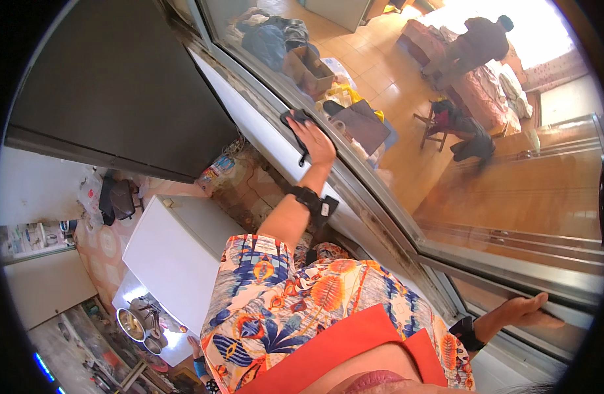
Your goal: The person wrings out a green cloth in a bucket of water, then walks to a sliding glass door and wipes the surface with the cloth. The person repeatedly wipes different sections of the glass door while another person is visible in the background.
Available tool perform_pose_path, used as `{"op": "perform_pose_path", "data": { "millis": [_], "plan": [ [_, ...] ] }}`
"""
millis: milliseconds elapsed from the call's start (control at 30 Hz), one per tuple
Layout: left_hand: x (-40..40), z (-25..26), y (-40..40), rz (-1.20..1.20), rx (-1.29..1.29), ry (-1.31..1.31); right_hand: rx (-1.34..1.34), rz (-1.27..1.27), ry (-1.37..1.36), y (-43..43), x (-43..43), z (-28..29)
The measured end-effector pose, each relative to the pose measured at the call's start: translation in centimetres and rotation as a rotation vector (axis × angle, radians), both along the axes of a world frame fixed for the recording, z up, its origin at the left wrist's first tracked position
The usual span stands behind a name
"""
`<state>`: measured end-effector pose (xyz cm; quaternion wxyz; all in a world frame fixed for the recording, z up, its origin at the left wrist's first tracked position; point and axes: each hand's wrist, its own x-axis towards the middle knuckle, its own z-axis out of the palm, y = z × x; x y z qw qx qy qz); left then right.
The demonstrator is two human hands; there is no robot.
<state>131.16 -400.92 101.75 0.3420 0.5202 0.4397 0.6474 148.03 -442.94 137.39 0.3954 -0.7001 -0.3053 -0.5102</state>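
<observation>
My left hand (313, 140) presses a black cloth (297, 129) against the metal window frame (267, 101), fingers spread over it. A black watch-like band sits on that wrist. On the right, my right hand (521, 311) holds nothing that I can see. Its thumb and fingers are apart, beside the lower rail of the window, and a black band circles the wrist. Whether it touches the rail I cannot tell. Between the hands stretches the window's glass pane (405, 197), with a white ledge (262, 130) along its near side.
Behind the glass, a person (474, 47) is near a bed (484, 93), with a cardboard box (309, 71) and a stool (432, 128). On my side stand a dark panel (115, 88), a white cabinet (176, 261) and a pot (131, 325). Another person's hand (193, 344) shows below.
</observation>
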Motion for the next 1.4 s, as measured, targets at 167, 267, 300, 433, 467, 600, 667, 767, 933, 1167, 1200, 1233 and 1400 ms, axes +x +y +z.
{"op": "perform_pose_path", "data": {
  "millis": [167, 267, 300, 433, 467, 600, 667, 767, 933, 1167, 1200, 1233, 1400],
  "plan": [
    [3.5, 2.8, -9.8, -0.095, -0.106, -0.258, -0.061, 0.065, -0.056, 1.0, -0.1, 0.2],
    [5.2, 2.9, -13.1, -0.109, -0.158, -0.333, -0.083, 0.101, -0.075, 3.8, 0.2, 0.3],
    [6.1, 2.8, -14.9, -0.159, -0.204, -0.324, -0.105, 0.044, -0.079, 3.8, -0.9, 0.8],
    [7.8, 2.5, -20.1, -0.196, -0.329, -0.317, -0.101, 0.055, -0.043, 5.8, -1.0, 0.2],
    [8.3, 2.6, -21.6, -0.219, -0.383, -0.320, -0.109, 0.028, -0.035, 5.8, -1.5, 0.4],
    [8.7, 1.7, -24.4, -0.380, -0.745, -0.094, -0.096, 0.007, 0.014, 6.9, -1.8, -0.7],
    [9.1, 2.2, -24.6, -0.351, -0.910, -0.165, -0.082, 0.060, 0.036, 8.1, -1.2, -1.5],
    [9.6, 1.5, -25.5, -0.516, -1.175, -0.534, -0.080, 0.175, 0.059, 8.7, -1.5, -1.8],
    [8.0, 2.2, -24.5, -1.070, -1.507, -0.980, -0.144, 0.115, 0.008, 8.6, -1.0, -2.9],
    [6.8, 5.4, -22.1, -1.478, -1.585, -0.745, -0.132, 0.107, -0.031, 8.6, -0.6, -3.4],
    [7.1, 5.8, -21.6, -1.536, -1.551, -0.650, -0.108, 0.088, 0.008, 8.5, -0.3, -4.2],
    [7.3, 6.6, -20.9, -1.641, -1.545, -0.579, -0.096, 0.132, 0.019, 8.6, -0.2, -4.3],
    [6.2, 12.8, -17.3, -2.102, -1.304, -0.240, -0.066, 0.334, -0.061, 5.3, 0.1, -6.8]
  ]
}}
